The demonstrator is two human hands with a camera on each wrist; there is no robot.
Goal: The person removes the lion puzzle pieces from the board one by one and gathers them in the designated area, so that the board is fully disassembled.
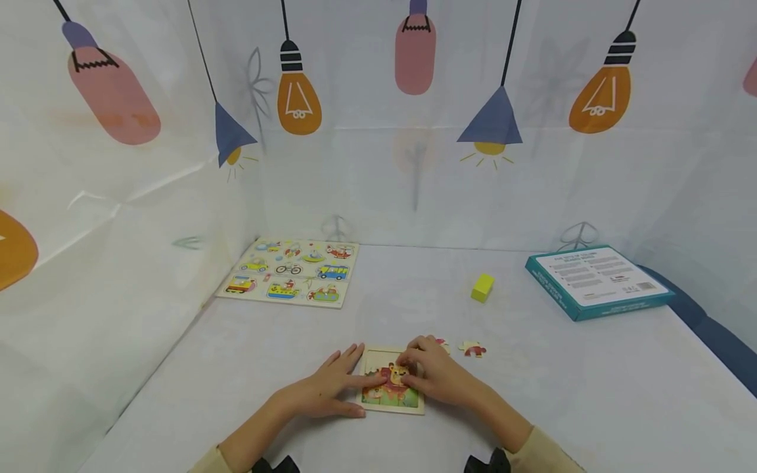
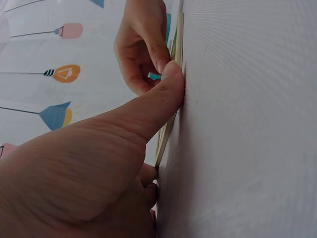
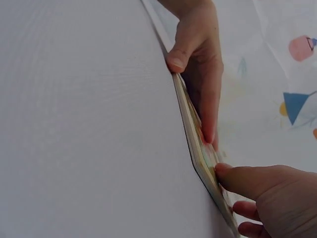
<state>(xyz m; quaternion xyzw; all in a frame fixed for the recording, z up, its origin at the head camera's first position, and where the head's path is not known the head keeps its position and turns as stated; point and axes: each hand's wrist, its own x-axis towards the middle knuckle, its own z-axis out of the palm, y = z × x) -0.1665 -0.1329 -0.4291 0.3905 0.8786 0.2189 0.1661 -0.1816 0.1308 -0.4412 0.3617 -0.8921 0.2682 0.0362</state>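
Note:
A small wooden jigsaw puzzle (image 1: 390,401) with a lion picture lies in its frame near the front of the table. My left hand (image 1: 325,387) spreads over its left side, with the forefinger pressing on the picture and the thumb at the frame's lower left edge. From the other side, my right hand (image 1: 440,373) curls its fingers over the puzzle, thumb and forefinger pinching a piece with the lion's face (image 1: 399,373). In the right wrist view that thumb touches the picture. Two loose pieces lie behind the right hand; one piece (image 1: 473,349) shows plainly, the other is partly hidden.
A wooden vehicle board (image 1: 290,270) lies at the back left. Behind the loose pieces sits a yellow-green block (image 1: 482,288). At the right back is a teal box (image 1: 600,282), near the table's edge. A lamp-patterned sheet (image 1: 378,184) hangs behind.

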